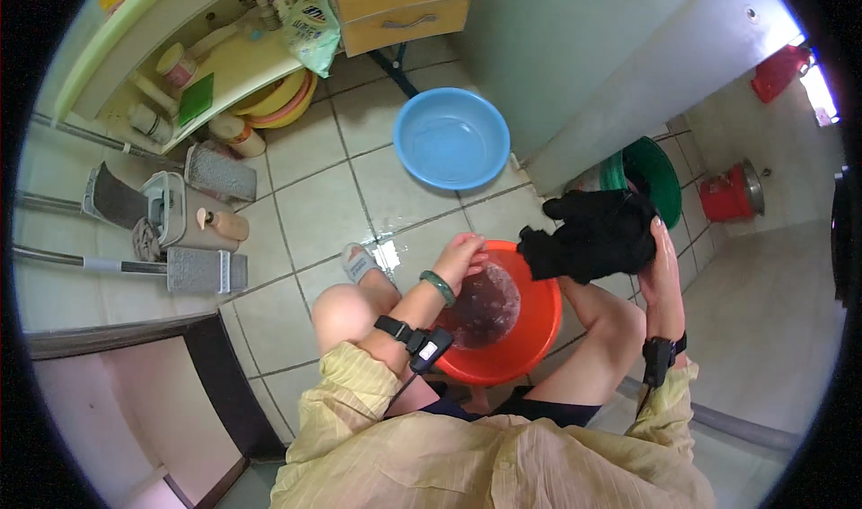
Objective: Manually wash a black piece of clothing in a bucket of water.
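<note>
My right hand [656, 263] grips a bundle of wet-looking black cloth [599, 236], held up beyond the right rim of a red plastic basin [542, 327]. Dark, sudsy water [481, 307] lies in the basin, which stands between my knees. Over the basin's left rim hangs my left hand [463, 256], its fingers loosely curled with no object visible in them; a green bangle is on that wrist. A light blue plastic basin [451, 139] stands on the tiles farther forward, with what looks like clear water inside.
A green bucket [663, 179] with dark contents stands at the right, beside a red pail [727, 196]. Flat mops [205, 270], a pump bottle [225, 225] and a grey mop bucket [182, 229] are at the left. The tiled floor [390, 206] looks wet. A shelf holds toiletries.
</note>
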